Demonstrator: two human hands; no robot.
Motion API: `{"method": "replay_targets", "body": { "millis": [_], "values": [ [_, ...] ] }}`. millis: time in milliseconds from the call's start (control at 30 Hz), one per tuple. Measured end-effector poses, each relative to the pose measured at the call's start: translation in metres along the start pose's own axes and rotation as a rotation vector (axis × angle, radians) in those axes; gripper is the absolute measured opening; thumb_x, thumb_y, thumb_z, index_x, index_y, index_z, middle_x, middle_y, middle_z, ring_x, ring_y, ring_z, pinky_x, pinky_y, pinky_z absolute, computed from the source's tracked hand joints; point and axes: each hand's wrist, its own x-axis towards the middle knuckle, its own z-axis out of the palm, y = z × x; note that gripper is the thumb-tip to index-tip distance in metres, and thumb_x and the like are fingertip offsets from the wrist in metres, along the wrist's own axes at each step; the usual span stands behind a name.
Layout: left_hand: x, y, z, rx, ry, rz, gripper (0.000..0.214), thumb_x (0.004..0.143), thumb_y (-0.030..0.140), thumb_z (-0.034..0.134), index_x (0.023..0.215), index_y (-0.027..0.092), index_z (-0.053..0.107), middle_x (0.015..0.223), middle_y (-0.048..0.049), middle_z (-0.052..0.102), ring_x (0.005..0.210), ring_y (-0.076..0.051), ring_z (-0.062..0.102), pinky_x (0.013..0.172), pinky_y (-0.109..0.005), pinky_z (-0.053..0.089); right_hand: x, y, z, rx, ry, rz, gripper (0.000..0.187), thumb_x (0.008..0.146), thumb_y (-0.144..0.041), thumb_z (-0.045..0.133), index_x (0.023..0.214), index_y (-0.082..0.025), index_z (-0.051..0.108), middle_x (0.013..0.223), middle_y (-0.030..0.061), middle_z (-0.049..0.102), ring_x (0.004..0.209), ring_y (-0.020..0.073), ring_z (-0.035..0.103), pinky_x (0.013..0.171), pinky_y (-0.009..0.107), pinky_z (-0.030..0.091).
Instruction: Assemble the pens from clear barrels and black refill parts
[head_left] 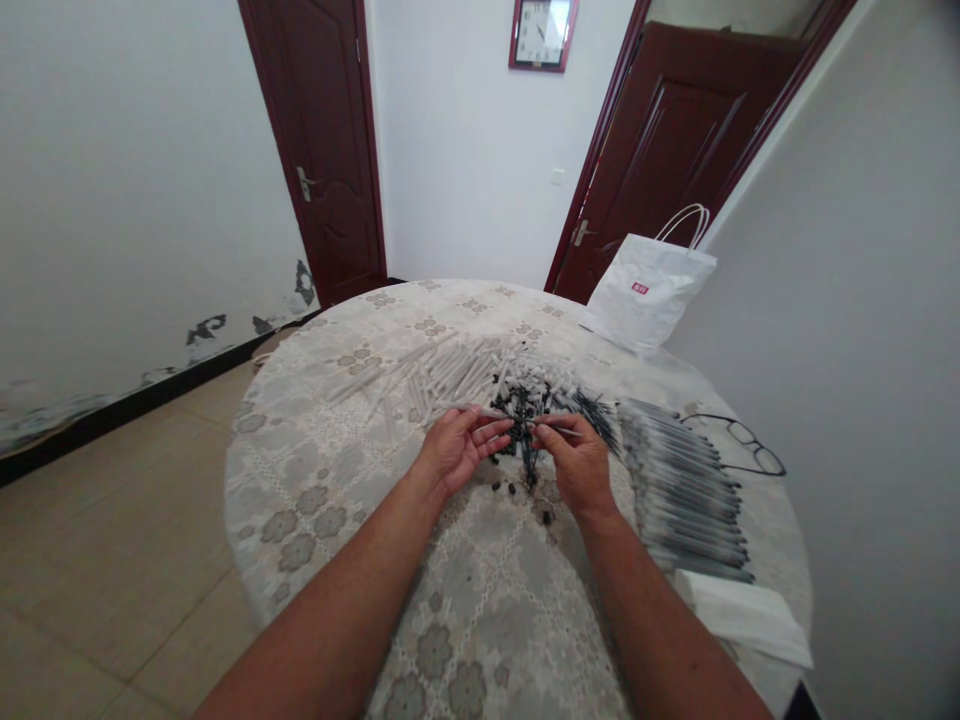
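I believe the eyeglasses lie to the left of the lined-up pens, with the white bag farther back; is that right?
Not quite: the head view shows the eyeglasses to the right of the lined-up pens, with the white bag farther back.

Our left forearm [322, 610] and our right forearm [652, 610], both bare, come from the lower edge and go inward to the middle. Our left hand [457, 452] shows its palm, partly upward, with the fingers [491, 436] loosely bent. Our right hand [581, 462] turns its back toward us, and its thumb [553, 441] is in a pinch. The two hands are near each other, but they do not touch.
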Motion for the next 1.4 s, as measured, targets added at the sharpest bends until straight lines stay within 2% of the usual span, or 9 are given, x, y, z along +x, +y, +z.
{"method": "replay_targets", "body": {
  "millis": [233, 400, 500, 633, 767, 867, 1000, 1167, 1400],
  "values": [
    [-0.002, -0.005, 0.004, 0.053, -0.022, -0.006, 0.021, 0.085, 0.022, 0.067, 0.091, 0.018, 0.047, 0.09, -0.0095, 0.071, 0.088, -0.028, 0.074, 0.077, -0.044, 0.06, -0.001, 0.0, -0.002, -0.177, -0.051, 0.01, 0.024, 0.081, -0.042, 0.071, 0.081, -0.018, 0.066, 0.066, 0.0003, 0.069, 0.059, 0.0154, 0.064, 0.061, 0.028, 0.052],
    [-0.006, -0.014, 0.007, 0.09, -0.115, -0.055, 0.022, 0.085, 0.025, 0.068, 0.094, 0.018, 0.049, 0.096, -0.0117, 0.072, 0.088, -0.027, 0.074, 0.077, -0.044, 0.06, -0.005, 0.005, 0.004, -0.203, -0.098, 0.039, 0.033, 0.085, -0.049, 0.065, 0.1, -0.02, 0.068, 0.085, 0.0029, 0.072, 0.067, 0.0169, 0.064, 0.058, 0.027, 0.052],
    [-0.009, -0.018, 0.009, 0.098, -0.161, -0.087, 0.024, 0.083, 0.026, 0.072, 0.093, 0.018, 0.051, 0.101, -0.0137, 0.072, 0.085, -0.026, 0.074, 0.078, -0.045, 0.06, -0.008, 0.006, 0.007, -0.231, -0.141, 0.013, 0.042, 0.092, -0.052, 0.054, 0.12, -0.023, 0.064, 0.109, 0.0047, 0.07, 0.089, 0.019, 0.066, 0.074, 0.029, 0.055],
    [-0.011, -0.021, 0.01, 0.116, -0.211, -0.177, 0.023, 0.081, 0.024, 0.074, 0.094, 0.017, 0.057, 0.098, -0.0126, 0.072, 0.077, -0.023, 0.074, 0.072, -0.04, 0.061, -0.012, 0.009, 0.01, -0.212, -0.232, -0.01, 0.047, 0.094, -0.054, 0.049, 0.13, -0.026, 0.059, 0.122, 0.0035, 0.066, 0.116, 0.0197, 0.059, 0.099, 0.033, 0.047],
    [-0.007, -0.011, 0.009, -0.007, -0.136, -0.155, 0.011, 0.086, 0.021, 0.065, 0.092, 0.014, 0.061, 0.093, -0.0138, 0.073, 0.083, -0.025, 0.074, 0.073, -0.039, 0.061, -0.007, 0.01, 0.004, -0.186, -0.178, 0.028, 0.048, 0.098, -0.053, 0.04, 0.135, -0.025, 0.053, 0.115, 0.0055, 0.068, 0.091, 0.0189, 0.066, 0.075, 0.031, 0.053],
    [-0.001, 0.004, 0.005, -0.132, 0.014, -0.095, 0.006, 0.088, 0.019, 0.062, 0.087, 0.012, 0.062, 0.081, -0.01, 0.072, 0.076, -0.02, 0.073, 0.074, -0.035, 0.061, 0.0, 0.009, -0.006, -0.467, -0.132, -0.133, 0.033, 0.094, -0.041, 0.052, 0.116, -0.022, 0.065, 0.105, 0.0067, 0.07, 0.088, 0.0203, 0.064, 0.081, 0.032, 0.051],
    [0.006, 0.014, -0.001, -0.221, 0.161, -0.023, 0.007, 0.089, 0.018, 0.06, 0.084, 0.013, 0.061, 0.072, -0.005, 0.07, 0.067, -0.015, 0.071, 0.071, -0.031, 0.06, 0.002, 0.009, -0.014, -0.941, -0.345, -0.32, 0.021, 0.092, -0.024, 0.052, 0.101, -0.02, 0.07, 0.099, 0.008, 0.067, 0.096, 0.0209, 0.061, 0.091, 0.031, 0.045],
    [0.007, 0.013, -0.001, -0.221, 0.185, -0.007, 0.008, 0.091, 0.02, 0.059, 0.085, 0.013, 0.06, 0.072, -0.0049, 0.07, 0.067, -0.016, 0.071, 0.066, -0.03, 0.059, -0.004, 0.01, -0.006, -1.279, -0.469, -0.269, 0.025, 0.094, -0.022, 0.048, 0.108, -0.023, 0.07, 0.101, 0.0075, 0.064, 0.098, 0.0193, 0.061, 0.087, 0.027, 0.043],
    [0.005, 0.01, 0.0, -0.146, 0.194, 0.012, 0.011, 0.089, 0.025, 0.062, 0.087, 0.015, 0.057, 0.076, -0.0066, 0.07, 0.073, -0.02, 0.073, 0.068, -0.032, 0.059, -0.007, 0.007, -0.001, -1.433, -0.46, -0.207, 0.023, 0.095, -0.028, 0.051, 0.11, -0.023, 0.067, 0.103, 0.0077, 0.062, 0.096, 0.0193, 0.061, 0.081, 0.026, 0.042]
  ]
}}
